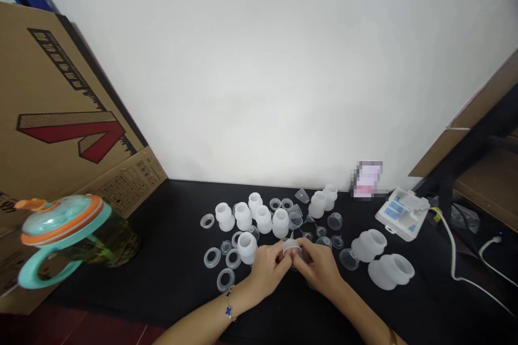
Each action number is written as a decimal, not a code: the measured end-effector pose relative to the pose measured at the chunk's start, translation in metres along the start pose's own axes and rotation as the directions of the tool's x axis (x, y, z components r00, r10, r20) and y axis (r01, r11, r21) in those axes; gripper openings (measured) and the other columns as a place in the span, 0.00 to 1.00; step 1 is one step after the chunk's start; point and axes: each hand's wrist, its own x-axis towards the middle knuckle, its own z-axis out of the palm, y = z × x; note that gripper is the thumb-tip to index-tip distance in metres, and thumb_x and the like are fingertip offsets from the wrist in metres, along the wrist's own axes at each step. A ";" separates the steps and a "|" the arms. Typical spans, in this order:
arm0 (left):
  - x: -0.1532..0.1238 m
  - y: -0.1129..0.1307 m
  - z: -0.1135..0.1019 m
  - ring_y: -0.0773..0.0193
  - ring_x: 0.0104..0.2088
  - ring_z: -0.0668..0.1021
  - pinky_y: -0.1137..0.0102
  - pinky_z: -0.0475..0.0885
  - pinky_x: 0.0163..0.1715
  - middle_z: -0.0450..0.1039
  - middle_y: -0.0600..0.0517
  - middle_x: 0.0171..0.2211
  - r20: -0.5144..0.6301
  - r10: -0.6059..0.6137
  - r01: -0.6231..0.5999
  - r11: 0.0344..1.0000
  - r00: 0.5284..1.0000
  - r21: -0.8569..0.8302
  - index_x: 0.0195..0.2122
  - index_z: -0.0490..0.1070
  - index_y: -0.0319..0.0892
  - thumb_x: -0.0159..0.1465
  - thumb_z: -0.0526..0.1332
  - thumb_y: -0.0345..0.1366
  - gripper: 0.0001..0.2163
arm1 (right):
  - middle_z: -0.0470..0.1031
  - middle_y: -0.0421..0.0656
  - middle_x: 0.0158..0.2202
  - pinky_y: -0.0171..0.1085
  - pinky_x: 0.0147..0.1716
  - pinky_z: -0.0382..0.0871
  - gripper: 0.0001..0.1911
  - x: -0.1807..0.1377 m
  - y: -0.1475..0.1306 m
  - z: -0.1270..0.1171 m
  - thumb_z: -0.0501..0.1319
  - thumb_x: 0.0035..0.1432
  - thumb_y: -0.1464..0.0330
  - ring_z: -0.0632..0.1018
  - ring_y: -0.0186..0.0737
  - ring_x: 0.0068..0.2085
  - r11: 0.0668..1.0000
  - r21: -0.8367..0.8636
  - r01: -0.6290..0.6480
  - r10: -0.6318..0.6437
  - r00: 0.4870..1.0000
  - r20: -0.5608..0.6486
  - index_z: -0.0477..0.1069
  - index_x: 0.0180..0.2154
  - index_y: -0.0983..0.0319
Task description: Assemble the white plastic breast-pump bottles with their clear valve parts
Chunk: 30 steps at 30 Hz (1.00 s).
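Close together at the front of the table, my left hand (267,268) and my right hand (318,265) both pinch a small, clear plastic funnel-like piece (291,246) between thumbs and fingers. A thin tip points up from it; its lower part is hidden by my fingers. Just beyond my left hand stands a squat white plastic bottle (246,246), with several similar white bottles (264,219) behind. Translucent rings (225,279) lie left of my left hand. Clear plastic funnels (348,259) are scattered beyond and right of my right hand.
Two white bottles (390,271) lie tilted at the right. Behind them is a white plastic case (402,214) with a white cable (453,259). A teal-lidded jug (73,237) and a large cardboard box (52,102) stand left. A pale wall (259,75) rises behind the black table (170,259).
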 end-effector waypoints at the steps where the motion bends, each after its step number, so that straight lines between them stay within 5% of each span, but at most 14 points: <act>1: 0.000 -0.001 0.000 0.69 0.20 0.62 0.72 0.52 0.22 0.58 0.58 0.18 0.003 -0.001 0.001 1.000 1.000 -0.001 0.23 0.64 0.42 0.68 0.54 0.39 0.16 | 0.62 0.33 0.18 0.32 0.22 0.53 0.12 0.000 0.000 0.000 0.56 0.65 0.63 0.66 0.32 0.18 1.000 0.000 0.002 -0.002 1.000 0.000 0.72 0.31 0.60; 30: -0.002 0.002 -0.002 0.66 0.20 0.68 0.73 0.59 0.23 0.66 0.56 0.19 0.050 0.016 -0.016 1.000 0.999 -0.015 0.30 0.73 0.41 0.73 0.50 0.40 0.18 | 0.59 0.32 0.17 0.31 0.21 0.52 0.10 0.000 -0.001 0.000 0.57 0.63 0.65 0.64 0.31 0.18 1.000 0.001 0.011 -0.011 1.000 -0.013 0.68 0.28 0.60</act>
